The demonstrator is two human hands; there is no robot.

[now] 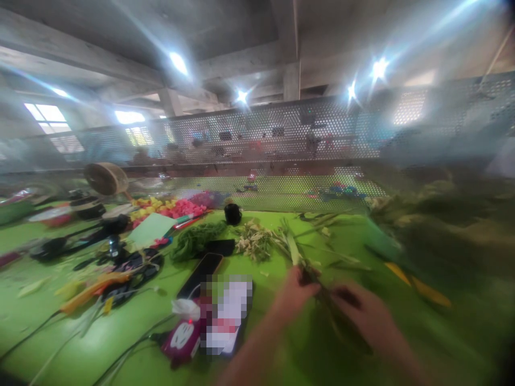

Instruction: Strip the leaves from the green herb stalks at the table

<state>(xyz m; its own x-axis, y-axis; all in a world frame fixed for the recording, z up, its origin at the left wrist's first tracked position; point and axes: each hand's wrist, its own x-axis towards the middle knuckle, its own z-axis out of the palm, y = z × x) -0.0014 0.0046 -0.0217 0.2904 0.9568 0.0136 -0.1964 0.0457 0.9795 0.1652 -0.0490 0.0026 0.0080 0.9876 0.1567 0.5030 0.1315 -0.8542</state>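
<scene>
My left hand [295, 294] is closed around a pale green leaf strip [293, 250], which points up and away from me over the green table. Just to the right, my right hand [364, 310] has its fingers pinched together by the lower end of dark, thin strands. Blur hides what, if anything, those fingers hold. Beyond the left hand lies a pile of cream and pale green curled pieces [254, 241]. Several thin dry strips [340, 257] are scattered to the right of the held leaf strip.
Left of my hands are a lit phone [229, 316], a dark phone [201, 274] and a purple box [183, 340] with cables. An orange-handled glue gun [90, 292] lies farther left. A leafy heap [438, 230] stands at right. A perforated metal screen [257, 139] borders the back.
</scene>
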